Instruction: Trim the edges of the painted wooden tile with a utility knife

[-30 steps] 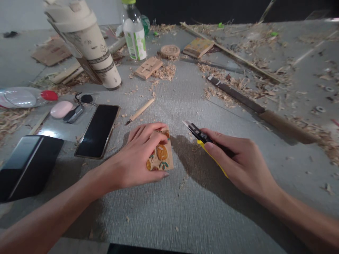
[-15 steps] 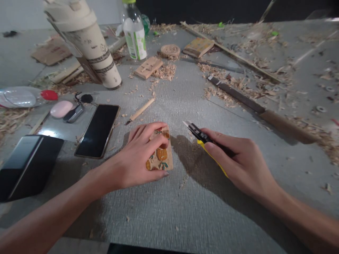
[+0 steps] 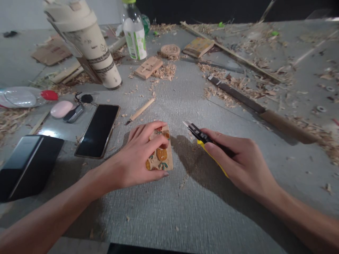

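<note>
**A:** Head camera, looking down. The left hand point(image 3: 137, 158) lies over a small painted wooden block point(image 3: 162, 155), fingers curled across its top and thumb along the near edge. It is clamped down on the block, which sits flat on the grey mat point(image 3: 172, 211).

**B:** And the right hand point(image 3: 238, 162)?

**A:** It is wrapped tight around a yellow-and-black utility knife point(image 3: 197, 133) with the blade tip out. The tip points up-left toward the block (a strip of bare mat lies between them, no contact).

**B:** Around them?

**A:** A phone point(image 3: 97, 129) lies face up just left of the left hand, and a black box point(image 3: 26, 165) sits further left. A thin carving tool point(image 3: 140, 111) lies just beyond the block. A tilted tumbler point(image 3: 90, 46) and a bottle point(image 3: 134, 31) stand at the back. Off right, a long wooden-handled blade point(image 3: 259, 109) lies among shavings.
</note>
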Tool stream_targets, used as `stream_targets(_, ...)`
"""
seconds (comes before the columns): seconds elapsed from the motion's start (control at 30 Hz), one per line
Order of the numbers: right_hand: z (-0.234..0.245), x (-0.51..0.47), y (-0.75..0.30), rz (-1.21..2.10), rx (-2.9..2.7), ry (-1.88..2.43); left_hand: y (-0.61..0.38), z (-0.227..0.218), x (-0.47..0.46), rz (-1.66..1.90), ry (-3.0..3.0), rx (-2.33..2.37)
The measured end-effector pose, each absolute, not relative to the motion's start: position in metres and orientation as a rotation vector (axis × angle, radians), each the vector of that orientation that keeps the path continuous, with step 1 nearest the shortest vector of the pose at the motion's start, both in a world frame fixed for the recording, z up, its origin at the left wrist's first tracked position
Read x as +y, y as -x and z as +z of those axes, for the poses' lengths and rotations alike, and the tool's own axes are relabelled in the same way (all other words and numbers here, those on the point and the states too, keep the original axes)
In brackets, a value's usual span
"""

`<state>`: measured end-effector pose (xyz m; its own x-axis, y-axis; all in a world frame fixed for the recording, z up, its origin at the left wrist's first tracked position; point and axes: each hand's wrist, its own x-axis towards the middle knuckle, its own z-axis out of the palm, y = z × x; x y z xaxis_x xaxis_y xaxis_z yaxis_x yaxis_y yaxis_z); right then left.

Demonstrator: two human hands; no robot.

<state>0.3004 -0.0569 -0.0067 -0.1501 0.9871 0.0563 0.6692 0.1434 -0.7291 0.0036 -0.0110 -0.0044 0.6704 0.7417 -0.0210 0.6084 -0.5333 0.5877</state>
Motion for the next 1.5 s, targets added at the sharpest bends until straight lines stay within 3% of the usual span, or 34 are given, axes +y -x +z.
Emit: stream_targets(1.5, -0.0089, -0.0569, -0.3019, 0.751, -1.889, 1.555, -0.0005, -0.0107, -0.0075, 0.402, -2.357, 0.944)
